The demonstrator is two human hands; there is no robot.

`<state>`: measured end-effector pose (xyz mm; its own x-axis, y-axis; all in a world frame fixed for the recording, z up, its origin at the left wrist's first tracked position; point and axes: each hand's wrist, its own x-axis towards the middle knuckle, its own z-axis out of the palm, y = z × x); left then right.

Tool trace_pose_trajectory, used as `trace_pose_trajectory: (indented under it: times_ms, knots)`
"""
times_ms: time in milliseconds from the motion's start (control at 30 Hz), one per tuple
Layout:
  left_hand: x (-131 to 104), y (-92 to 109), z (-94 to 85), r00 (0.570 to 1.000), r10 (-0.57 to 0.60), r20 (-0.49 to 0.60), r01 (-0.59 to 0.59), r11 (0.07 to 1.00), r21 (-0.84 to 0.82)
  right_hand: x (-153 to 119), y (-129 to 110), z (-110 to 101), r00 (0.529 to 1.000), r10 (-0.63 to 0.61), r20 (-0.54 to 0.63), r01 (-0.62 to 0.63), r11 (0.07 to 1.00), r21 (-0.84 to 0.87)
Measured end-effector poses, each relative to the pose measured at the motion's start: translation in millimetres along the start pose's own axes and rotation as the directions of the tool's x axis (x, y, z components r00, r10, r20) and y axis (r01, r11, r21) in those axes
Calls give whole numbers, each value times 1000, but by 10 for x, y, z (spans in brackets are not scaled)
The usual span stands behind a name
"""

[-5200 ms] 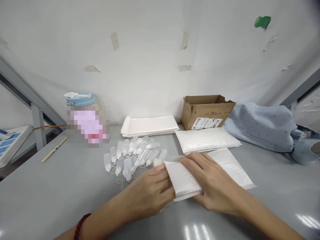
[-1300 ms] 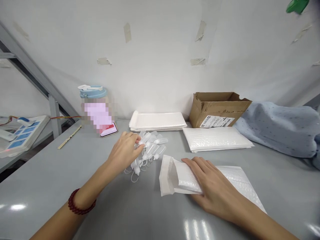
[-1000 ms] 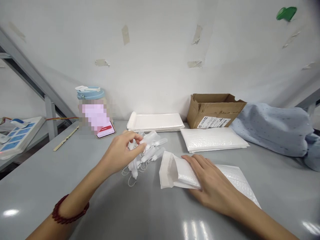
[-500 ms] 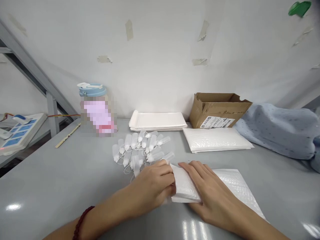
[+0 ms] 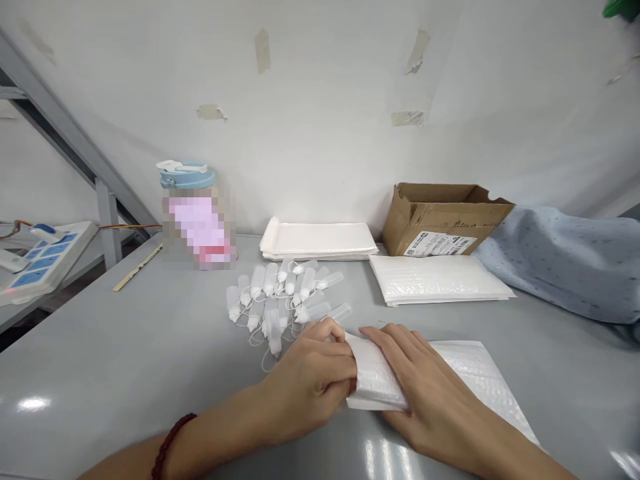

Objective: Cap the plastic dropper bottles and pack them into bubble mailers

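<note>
White padded envelope (image 5: 375,377): near side of the bench (image 5: 125,360), between the two hands, mouth toward the left. Right hand (image 5: 425,380) grips it, fingers over the top, thumb at the near edge. Left hand (image 5: 317,373) curled, fingertips hidden at the mouth; cannot tell whether they pinch anything. More white padded sheet (image 5: 480,377) shows past the right hand; same envelope or another, unclear.

Risks, as I judge them: fingers could snag the mouth and crumple or split its edge, the opening looking snug. If the right grip slackens, the envelope could skid, the bench surface being glossy. Clear dropper bottles (image 5: 273,327) lie heaped just beyond the left hand, thin cord loops overlapping; a loop caught on a finger could drag neighbours along, and a careless wrist could scatter the pile.

Farther out: envelope stack (image 5: 320,240) against the wall, second stack (image 5: 440,280) in front of an open cardboard box (image 5: 445,223), blue cloth (image 5: 565,260) beside that.
</note>
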<state>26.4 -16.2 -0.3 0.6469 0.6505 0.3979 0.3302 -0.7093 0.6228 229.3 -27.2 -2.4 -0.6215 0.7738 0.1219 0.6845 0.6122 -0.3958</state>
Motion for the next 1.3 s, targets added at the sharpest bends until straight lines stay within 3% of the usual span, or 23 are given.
trace_pose_trajectory:
  times_ms: [133,267,367,533,700,800,933,1133,1300]
  knots:
    - [-27,-26,22,986,80,-146,-63,991,116,-1,5,-17,1000,6,-10,-6,1000,7]
    - [-9,-30,-63,971,75,-226,-58,995,80,1,14,-71,999,31,-40,-31,999,11]
    - [7,-46,-157,964,70,-256,-34,989,143,7,24,-104,997,36,-65,-36,999,2]
    - [-13,-84,-211,990,-104,-96,128,949,290,27,37,-94,997,28,-72,-29,999,-17]
    - [-47,-117,-59,987,-147,70,115,935,337,33,11,-23,1000,26,-15,-26,1000,-17]
    - [-46,-86,5,980,-143,139,100,955,278,21,-6,15,1000,24,5,-24,999,-25]
    - [-15,-17,-27,938,-197,285,170,978,119,3,-12,30,1000,9,12,-9,1000,-14]
    - [-38,-49,15,912,-353,208,314,929,196,9,-27,4,999,15,35,-14,1000,-20]
    - [-57,-59,48,894,-369,256,332,927,175,16,-22,2,999,21,41,-20,999,-39]
